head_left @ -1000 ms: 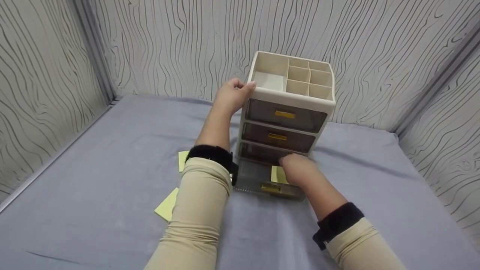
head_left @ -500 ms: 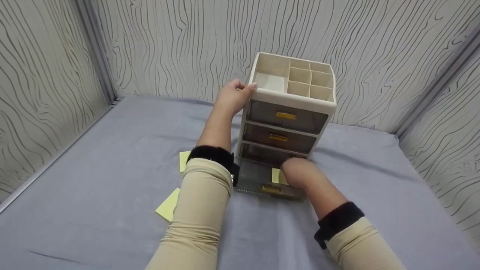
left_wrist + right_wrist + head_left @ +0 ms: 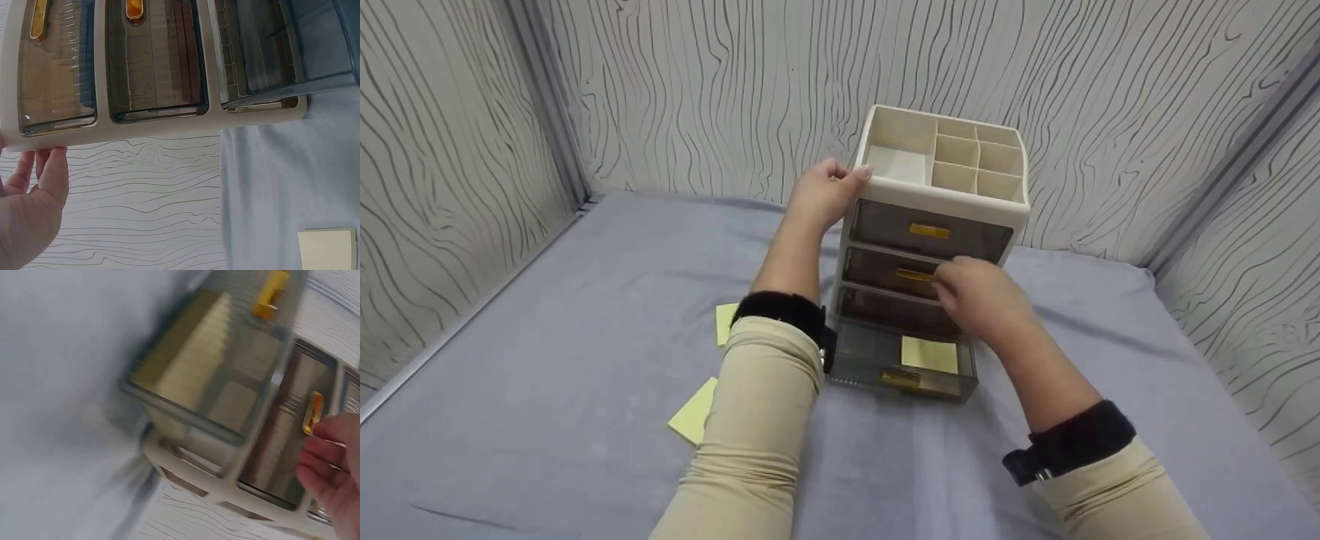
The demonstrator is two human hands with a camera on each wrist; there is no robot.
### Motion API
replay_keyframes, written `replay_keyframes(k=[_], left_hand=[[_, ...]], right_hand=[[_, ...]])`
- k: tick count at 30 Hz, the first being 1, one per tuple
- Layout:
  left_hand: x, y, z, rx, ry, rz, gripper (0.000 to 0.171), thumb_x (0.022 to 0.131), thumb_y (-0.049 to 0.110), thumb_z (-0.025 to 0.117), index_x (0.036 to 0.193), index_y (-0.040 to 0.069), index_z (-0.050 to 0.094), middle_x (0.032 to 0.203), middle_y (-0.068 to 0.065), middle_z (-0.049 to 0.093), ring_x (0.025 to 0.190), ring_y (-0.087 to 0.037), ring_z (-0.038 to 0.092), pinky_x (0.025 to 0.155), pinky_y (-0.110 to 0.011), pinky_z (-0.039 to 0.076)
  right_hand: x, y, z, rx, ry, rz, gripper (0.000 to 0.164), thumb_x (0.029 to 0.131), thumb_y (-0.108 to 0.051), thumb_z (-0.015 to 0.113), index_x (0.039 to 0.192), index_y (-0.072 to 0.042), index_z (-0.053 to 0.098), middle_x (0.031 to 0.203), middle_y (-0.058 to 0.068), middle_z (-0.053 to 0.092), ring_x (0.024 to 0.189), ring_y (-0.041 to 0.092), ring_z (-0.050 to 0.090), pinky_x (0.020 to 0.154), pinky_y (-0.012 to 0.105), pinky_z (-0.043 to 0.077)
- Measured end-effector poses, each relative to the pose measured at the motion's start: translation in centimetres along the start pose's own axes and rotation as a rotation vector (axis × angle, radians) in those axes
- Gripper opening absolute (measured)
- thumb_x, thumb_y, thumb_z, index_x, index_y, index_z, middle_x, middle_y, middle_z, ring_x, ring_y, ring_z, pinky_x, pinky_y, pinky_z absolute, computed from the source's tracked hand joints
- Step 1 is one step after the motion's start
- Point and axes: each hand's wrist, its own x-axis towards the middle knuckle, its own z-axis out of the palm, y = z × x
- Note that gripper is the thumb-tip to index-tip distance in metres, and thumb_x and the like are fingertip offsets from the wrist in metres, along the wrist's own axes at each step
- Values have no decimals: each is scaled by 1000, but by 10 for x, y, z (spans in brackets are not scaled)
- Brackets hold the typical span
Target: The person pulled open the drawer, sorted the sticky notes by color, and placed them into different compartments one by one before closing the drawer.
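Observation:
A cream drawer organizer [image 3: 931, 192] with smoky clear drawers stands upright. Its bottom drawer [image 3: 856, 346] is pulled out and bears a yellow sticky note pad [image 3: 930, 355]. With the thumb at the top rim, my left hand [image 3: 825, 196] grips the organizer's upper left side; in the left wrist view, those fingers [image 3: 52, 174] lie along its edge. My right hand [image 3: 984, 298] hovers before the middle drawer, fingers loosely bent and holding nothing. Its fingertips [image 3: 323, 430] are right at the amber handle [image 3: 313, 413] in the right wrist view.
Two more yellow sticky note pads lie on the grey cloth left of the organizer: a near pad [image 3: 690, 412] and a far pad [image 3: 724, 322], both partly hidden by the left arm. Divided compartments [image 3: 956, 150] top the organizer. A wood-grain patterned wall [image 3: 720, 97] stands behind.
My right hand has risen out of the bottom drawer to the middle drawer's front, leaving the sticky note pad uncovered there. The left hand has stayed on the organizer's edge.

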Motion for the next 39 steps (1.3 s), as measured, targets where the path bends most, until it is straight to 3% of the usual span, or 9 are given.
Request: replay_keyframes(k=[5, 8, 10, 15, 20, 26, 33, 39], left_hand=[[0, 0, 0, 26, 11, 4, 38, 86, 52, 54, 95, 15, 55, 97, -1, 58, 88, -16, 54, 77, -31, 44], [0, 0, 1, 19, 12, 3, 39, 85, 52, 55, 94, 15, 55, 96, -1, 58, 87, -16, 54, 76, -30, 44], [0, 0, 1, 14, 8, 1, 38, 85, 52, 55, 93, 15, 55, 96, -2, 58, 87, -17, 54, 76, -31, 44], [0, 0, 0, 25, 0, 2, 39, 85, 53, 54, 94, 15, 55, 95, -2, 58, 88, -17, 53, 77, -31, 43], [0, 1, 0, 22, 7, 8, 38, 86, 52, 54, 94, 15, 55, 97, -2, 58, 91, -18, 53, 79, -32, 43], [0, 1, -1, 21, 3, -4, 39, 86, 52, 54, 95, 14, 55, 99, -2, 58, 93, -17, 52, 81, -33, 43], [0, 2, -1, 27, -13, -19, 37, 87, 51, 53, 95, 15, 54, 98, -1, 58, 91, -17, 52, 78, -32, 43], [0, 3, -2, 32, -28, -36, 38, 87, 51, 52, 98, 15, 54, 100, -1, 57, 93, -17, 52, 80, -33, 43]], right_hand=[[5, 7, -27, 96, 346, 51, 8, 84, -6, 59, 78, -1, 62, 72, 10, 59, 68, 26, 55, 65, 38, 46], [9, 13, -43, 153, 467, 178, 12, 86, -8, 57, 81, 1, 62, 75, 13, 60, 70, 26, 54, 66, 37, 45], [12, 18, -53, 190, 496, 286, 15, 87, -11, 56, 84, 2, 62, 79, 14, 59, 73, 25, 54, 67, 35, 43], [16, 28, -66, 253, 414, 508, 23, 90, -21, 53, 95, 1, 61, 88, 14, 56, 82, 23, 51, 70, 33, 41], [21, 35, -70, 303, 278, 599, 33, 91, -27, 51, 106, 0, 59, 93, 16, 55, 89, 27, 50, 73, 38, 42], [29, 39, -74, 412, 123, 735, 49, 93, -38, 46, 128, -3, 50, 118, 19, 56, 106, 30, 52, 88, 46, 43], [35, 42, -71, 635, 115, 837, 52, 93, -44, 44, 126, -4, 52, 122, 17, 54, 102, 24, 57, 88, 38, 45], [34, 44, -66, 866, 163, 902, 40, 93, -42, 46, 103, -3, 51, 127, 19, 47, 108, 29, 55, 93, 38, 42]])
